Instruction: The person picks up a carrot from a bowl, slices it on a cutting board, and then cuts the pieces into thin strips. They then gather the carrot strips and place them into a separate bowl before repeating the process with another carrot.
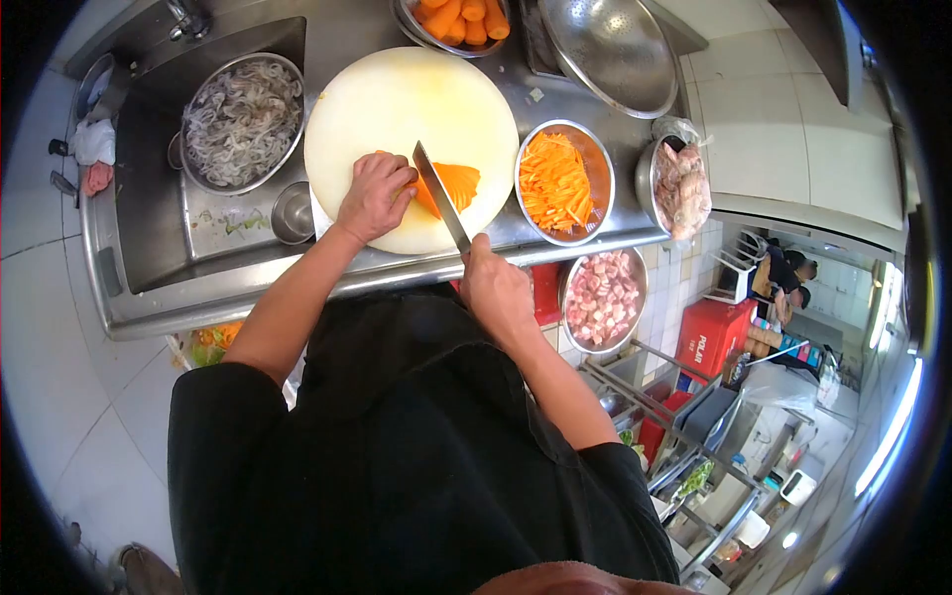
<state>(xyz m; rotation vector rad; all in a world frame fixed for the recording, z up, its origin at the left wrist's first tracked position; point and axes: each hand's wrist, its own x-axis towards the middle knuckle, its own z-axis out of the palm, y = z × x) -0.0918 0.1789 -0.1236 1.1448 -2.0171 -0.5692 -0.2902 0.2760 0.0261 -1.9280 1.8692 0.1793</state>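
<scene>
My right hand (pixel 496 295) is wrapped round the handle of a kitchen knife (pixel 443 201), its blade slanting up and left over a round white cutting board (pixel 347 109). My left hand (pixel 377 196) has its fingers curled on the carrot on the blade's left side, which they mostly hide. Right of the blade, thin carrot slices (pixel 458 182) lie fanned out on the board. Just past the board's right edge stands a metal colander (pixel 606 178) holding carrot strips (pixel 555 182).
Peeled carrots (pixel 461 20) fill a bowl at the back. An empty colander (pixel 615 55) and a bowl of raw meat (pixel 681 185) stand right. The sink (pixel 149 233) at left holds a bowl of pale strips (pixel 245 124). Cut meat (pixel 602 297) sits in a lower bowl.
</scene>
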